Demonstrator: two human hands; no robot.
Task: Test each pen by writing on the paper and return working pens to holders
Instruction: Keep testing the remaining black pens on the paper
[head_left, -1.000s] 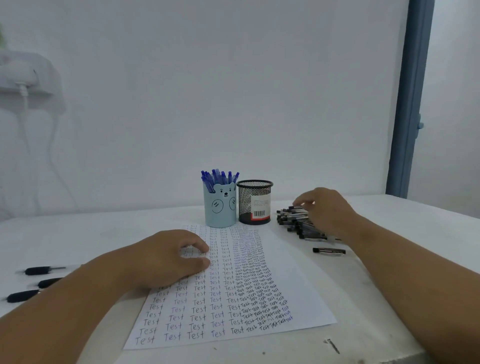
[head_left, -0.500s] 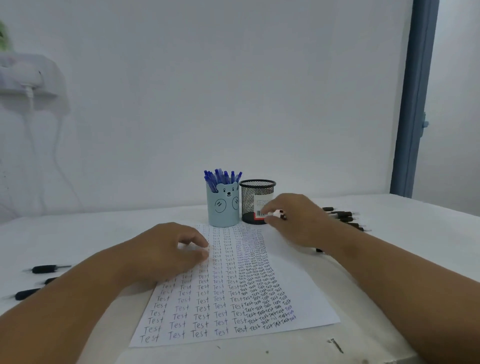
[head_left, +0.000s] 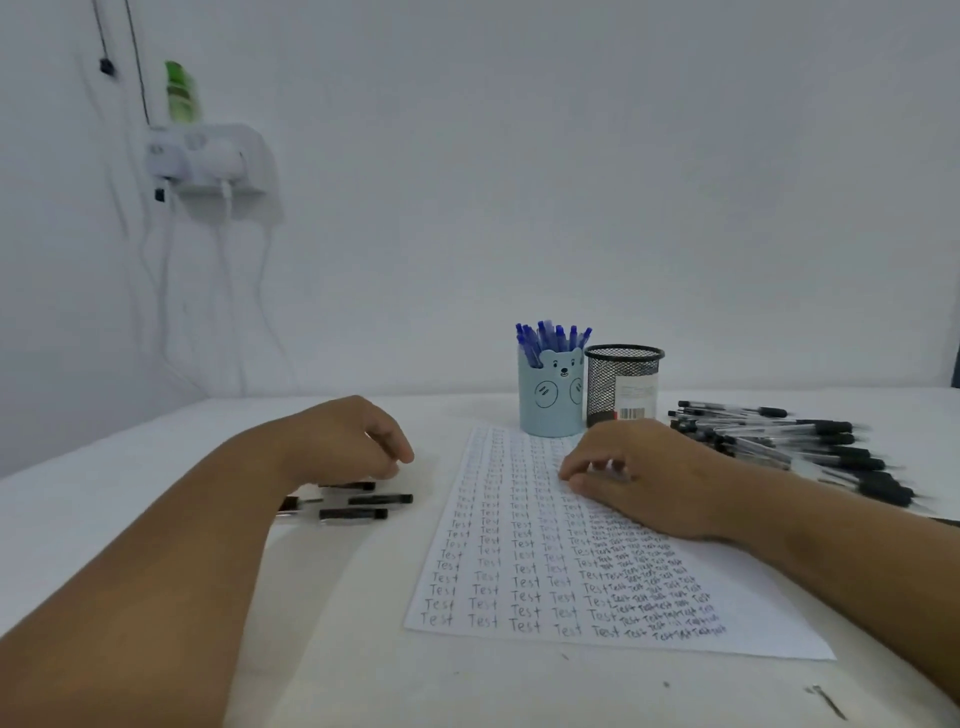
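Just pens (head_left: 358, 501) under left hand (head_left: 353, 441)

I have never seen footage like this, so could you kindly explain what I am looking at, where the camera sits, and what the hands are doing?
There is no machine here: a person wears a camera on the head, looking forward and down at their own bare arms. On the white table lies a white sheet of paper filled with rows of the word "Test". Behind it stand a light blue bear-faced cup full of blue pens and a black wire-mesh holder. A pile of black-capped pens lies to the right, and a few black pens to the left. The left hand hovers, loosely curled, over those few pens. The right hand rests on the paper; whether it holds a pen cannot be seen.
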